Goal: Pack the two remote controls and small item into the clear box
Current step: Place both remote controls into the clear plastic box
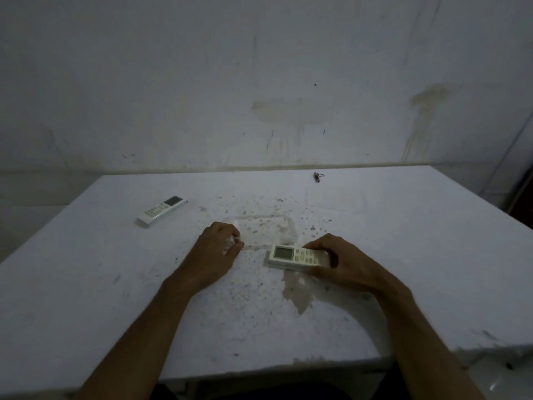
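Observation:
A clear box (268, 226) lies in the middle of the white table (86, 284), hard to make out against it. My left hand (219, 249) grips the box's near left corner. My right hand (331, 264) holds a white remote control (291, 255) by its button end, its screen end pointing left at the box's near right corner. A second white remote control (161, 210) lies flat at the far left. A small dark item with a ring (317, 176) rests near the table's far edge.
A second clear piece, perhaps a lid (337, 200), lies faintly visible beyond the box to the right. A brownish stain (300, 293) marks the table below the held remote. A stained wall (259, 82) stands behind the table.

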